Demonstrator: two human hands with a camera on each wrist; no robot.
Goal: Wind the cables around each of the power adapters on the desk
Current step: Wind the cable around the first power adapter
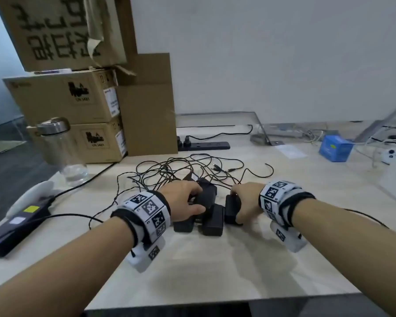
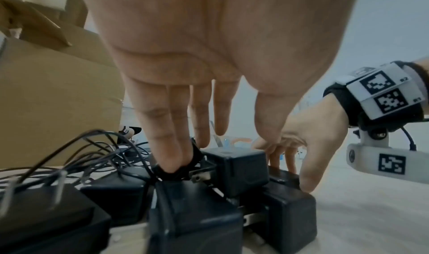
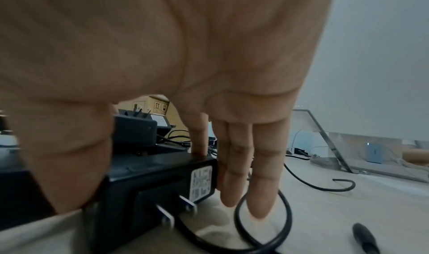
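A cluster of black box-shaped plastic power adapters (image 1: 209, 216) is lying on the pale wooden desk (image 1: 215, 266), just in front of a tangle of thin black cables (image 1: 181, 170). The left hand (image 1: 183, 203) is reaching over the cluster, fingers extended down, fingertips (image 2: 176, 164) touching an adapter. The right hand (image 1: 247, 202) is gripping the rightmost black adapter (image 3: 148, 182) between thumb and fingers.
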